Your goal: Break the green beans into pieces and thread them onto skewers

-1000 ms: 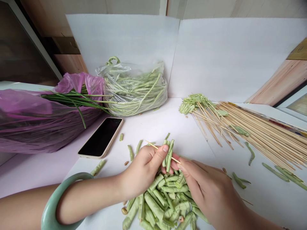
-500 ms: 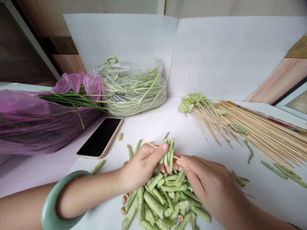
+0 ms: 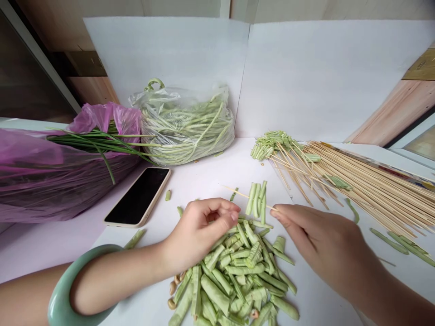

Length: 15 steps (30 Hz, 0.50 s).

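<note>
Pinched in my right hand (image 3: 312, 240) is a thin wooden skewer (image 3: 239, 193), its tip pointing up and left. Several short green bean pieces (image 3: 257, 200) sit side by side on it, just left of my fingertips. My left hand (image 3: 207, 231), below and left of the skewer, has its thumb and fingertips together; whether anything small is between them is hidden. It no longer touches the threaded pieces. Beneath both hands lies a heap of cut bean pieces (image 3: 234, 280) on the white surface. A green bangle (image 3: 63, 290) circles the left wrist.
A phone (image 3: 137, 197) lies at the left, before a purple bag (image 3: 68, 181) of long green stalks and a clear bag (image 3: 190, 127) of long beans. Filled skewers (image 3: 275, 142) and a bundle of bare skewers (image 3: 374, 185) lie at the right, near loose bean pieces (image 3: 389, 240).
My left hand has let go of the bean pieces on the skewer and moved slightly left. My right hand has moved the skewer right and up.
</note>
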Motion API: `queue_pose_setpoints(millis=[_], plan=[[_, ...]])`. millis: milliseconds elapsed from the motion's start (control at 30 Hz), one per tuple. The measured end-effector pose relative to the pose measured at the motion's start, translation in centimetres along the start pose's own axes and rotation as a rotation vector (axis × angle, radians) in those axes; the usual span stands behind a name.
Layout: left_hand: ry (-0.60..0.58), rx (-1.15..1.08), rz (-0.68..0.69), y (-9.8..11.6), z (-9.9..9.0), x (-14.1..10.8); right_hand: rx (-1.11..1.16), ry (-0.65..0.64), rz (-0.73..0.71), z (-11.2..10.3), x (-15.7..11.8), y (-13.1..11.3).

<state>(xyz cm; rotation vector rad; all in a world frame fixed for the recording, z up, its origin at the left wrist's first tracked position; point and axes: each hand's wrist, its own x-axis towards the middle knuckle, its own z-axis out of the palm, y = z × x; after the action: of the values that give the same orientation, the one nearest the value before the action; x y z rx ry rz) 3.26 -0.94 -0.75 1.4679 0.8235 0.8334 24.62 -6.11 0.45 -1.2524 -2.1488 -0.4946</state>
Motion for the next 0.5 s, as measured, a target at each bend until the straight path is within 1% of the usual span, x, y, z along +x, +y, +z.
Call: queue_pose_setpoints(millis=[67,167,267,367,500], plan=[[-0.011,0.244,0.103,0.1,-0.2,-0.2,-0.018,0.01,-0.001,-0.5,0.1,1.1],[-0.084,0.52,0.249,0.2,-0.4,-0.4,-0.067,0.03,0.007,-1.1,0.3,2.3],[-0.125,0.7,0.283,0.3,-0.5,-0.3,-0.097,0.049,-0.018,-1.3,0.4,2.6],[-0.124,0.771,0.258,0.3,-0.5,-0.2,-0.088,0.047,-0.049,-1.2,0.2,2.4],[-0.134,0.752,0.253,0.1,-0.5,0.0,-0.051,0.016,-0.022,-0.9,0.1,2.3]])
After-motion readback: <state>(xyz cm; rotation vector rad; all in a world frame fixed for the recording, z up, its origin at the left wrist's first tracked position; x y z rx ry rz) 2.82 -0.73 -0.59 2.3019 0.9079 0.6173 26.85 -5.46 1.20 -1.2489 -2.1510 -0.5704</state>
